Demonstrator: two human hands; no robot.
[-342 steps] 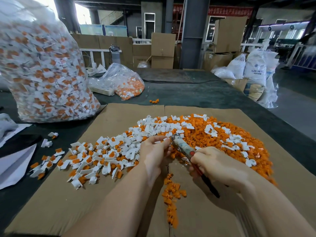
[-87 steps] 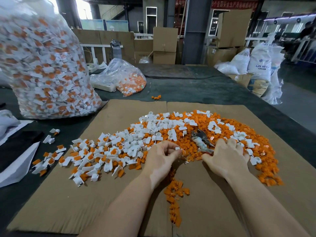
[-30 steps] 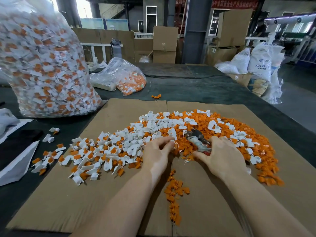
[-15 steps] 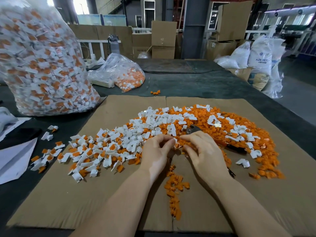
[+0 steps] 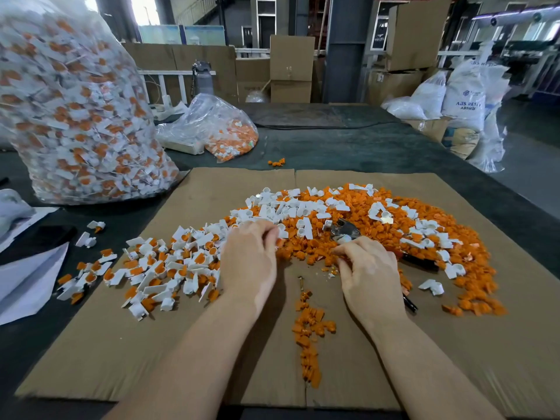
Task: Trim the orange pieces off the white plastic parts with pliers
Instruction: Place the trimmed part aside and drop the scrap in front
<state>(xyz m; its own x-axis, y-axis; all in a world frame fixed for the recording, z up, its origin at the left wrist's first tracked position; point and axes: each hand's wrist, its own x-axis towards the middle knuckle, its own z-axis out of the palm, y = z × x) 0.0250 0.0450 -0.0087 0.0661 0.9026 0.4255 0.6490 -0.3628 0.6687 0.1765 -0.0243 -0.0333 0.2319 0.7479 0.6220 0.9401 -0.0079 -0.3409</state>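
Observation:
A wide heap of white plastic parts (image 5: 291, 207) and cut orange pieces (image 5: 357, 213) covers the cardboard sheet (image 5: 121, 344). Untrimmed white parts with orange tips (image 5: 169, 262) lie to its left. My left hand (image 5: 248, 265) has its fingers curled at the heap's edge and seems to pinch a white part. The pliers (image 5: 344, 231) lie on the heap, their dark handles (image 5: 421, 263) spread out from under my right hand (image 5: 368, 271). That hand's fingers are curled just below the pliers' head, and what they hold is hidden.
A trail of orange offcuts (image 5: 307, 328) runs along the cardboard's fold toward me. A large clear bag of untrimmed parts (image 5: 72, 116) stands at the left and a smaller bag (image 5: 218, 128) behind. White papers (image 5: 27, 280) lie at the left edge. Boxes and sacks stand beyond the table.
My hands, which met at the heap's near edge half a second ago, have drawn apart. The pliers, gripped in my right hand earlier, now lie on the heap.

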